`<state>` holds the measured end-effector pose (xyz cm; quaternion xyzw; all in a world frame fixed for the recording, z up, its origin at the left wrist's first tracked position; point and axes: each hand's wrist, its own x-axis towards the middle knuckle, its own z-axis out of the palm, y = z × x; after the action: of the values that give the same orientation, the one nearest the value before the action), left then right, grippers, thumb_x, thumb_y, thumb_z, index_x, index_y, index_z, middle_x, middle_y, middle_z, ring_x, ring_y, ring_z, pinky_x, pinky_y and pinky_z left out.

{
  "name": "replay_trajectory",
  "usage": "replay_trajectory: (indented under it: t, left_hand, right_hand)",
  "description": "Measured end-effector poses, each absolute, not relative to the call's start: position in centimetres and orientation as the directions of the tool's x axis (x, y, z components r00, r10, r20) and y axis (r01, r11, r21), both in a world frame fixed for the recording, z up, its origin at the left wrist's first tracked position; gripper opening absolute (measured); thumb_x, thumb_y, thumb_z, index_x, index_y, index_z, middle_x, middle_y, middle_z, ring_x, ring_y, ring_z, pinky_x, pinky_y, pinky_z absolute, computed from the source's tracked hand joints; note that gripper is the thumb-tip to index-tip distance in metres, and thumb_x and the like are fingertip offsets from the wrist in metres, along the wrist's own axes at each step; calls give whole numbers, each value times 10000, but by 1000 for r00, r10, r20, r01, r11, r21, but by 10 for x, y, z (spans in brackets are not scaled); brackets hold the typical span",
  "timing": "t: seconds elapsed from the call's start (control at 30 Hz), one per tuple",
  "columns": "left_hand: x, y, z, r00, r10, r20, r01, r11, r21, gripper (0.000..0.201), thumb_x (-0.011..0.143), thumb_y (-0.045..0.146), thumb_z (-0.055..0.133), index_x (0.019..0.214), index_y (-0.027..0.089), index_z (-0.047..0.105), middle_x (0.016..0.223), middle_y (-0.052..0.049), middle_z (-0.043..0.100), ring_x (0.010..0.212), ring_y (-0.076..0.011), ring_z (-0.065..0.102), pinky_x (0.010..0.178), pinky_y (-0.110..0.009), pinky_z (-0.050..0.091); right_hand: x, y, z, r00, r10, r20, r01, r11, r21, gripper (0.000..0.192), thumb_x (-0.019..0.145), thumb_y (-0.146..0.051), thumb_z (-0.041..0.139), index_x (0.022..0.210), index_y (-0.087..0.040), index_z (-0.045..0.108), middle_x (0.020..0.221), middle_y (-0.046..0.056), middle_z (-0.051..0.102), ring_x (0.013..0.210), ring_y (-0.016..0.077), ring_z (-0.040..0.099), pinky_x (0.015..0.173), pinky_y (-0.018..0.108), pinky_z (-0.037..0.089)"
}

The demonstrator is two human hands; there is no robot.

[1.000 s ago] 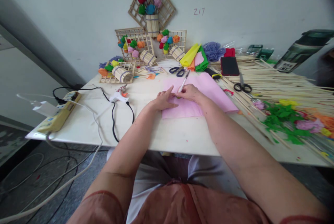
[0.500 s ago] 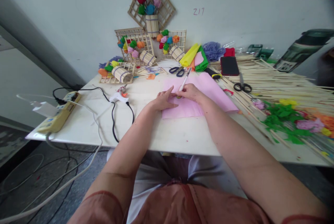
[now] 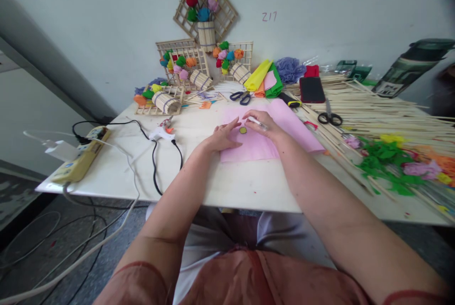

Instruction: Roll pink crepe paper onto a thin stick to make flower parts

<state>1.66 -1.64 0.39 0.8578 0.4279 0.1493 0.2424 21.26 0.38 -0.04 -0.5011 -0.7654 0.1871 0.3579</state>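
Note:
A sheet of pink paper lies on the white table, its right part folded or rolled over. My left hand rests flat on the sheet's left side with its fingers spread. Between my hands sits a small round yellowish piece with a dark edge. My right hand is just right of that piece, closed around a white pen that now lies slanted across the fingers.
Black scissors lie behind the paper; a second pair of scissors and a phone are to the right. Wooden sticks spread over the right side. A glue gun and power strip with cords are left.
The pen has swung from nearly upright over the round piece to lying back across my right hand. The round piece is uncovered now. My left hand stays almost in place.

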Motion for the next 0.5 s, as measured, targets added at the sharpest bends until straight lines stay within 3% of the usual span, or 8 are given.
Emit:
replay_trajectory:
  t: [0.17, 0.27, 0.5]
  left_hand:
    - [21, -15, 3, 512, 857, 51, 757, -478, 446, 839, 700, 439, 604, 1421, 207, 243, 1415, -71, 380, 1299, -288, 306, 1066, -433, 181]
    - [22, -14, 1, 498, 866, 45, 794, -476, 379, 828, 698, 488, 598, 1404, 189, 286, 1407, -88, 385, 1302, -291, 291, 1066, -432, 189]
    - [23, -14, 1, 472, 881, 33, 824, -455, 337, 842, 702, 516, 584, 1411, 195, 263, 1412, -83, 378, 1308, -269, 285, 1070, -430, 193]
  right_hand:
    - [208, 1, 1, -254, 927, 275, 733, 370, -571, 297, 691, -268, 587, 983, -243, 632, 836, -11, 674, 744, 145, 604, 630, 224, 399]
    - [203, 1, 0, -238, 944, 227, 761, 327, -561, 301, 661, -296, 623, 959, -258, 636, 796, -23, 665, 700, 138, 592, 597, 221, 377]
    - [201, 1, -4, -188, 956, 225, 673, 292, -679, 250, 664, -160, 535, 892, -206, 627, 721, -15, 636, 668, 131, 567, 601, 227, 379]
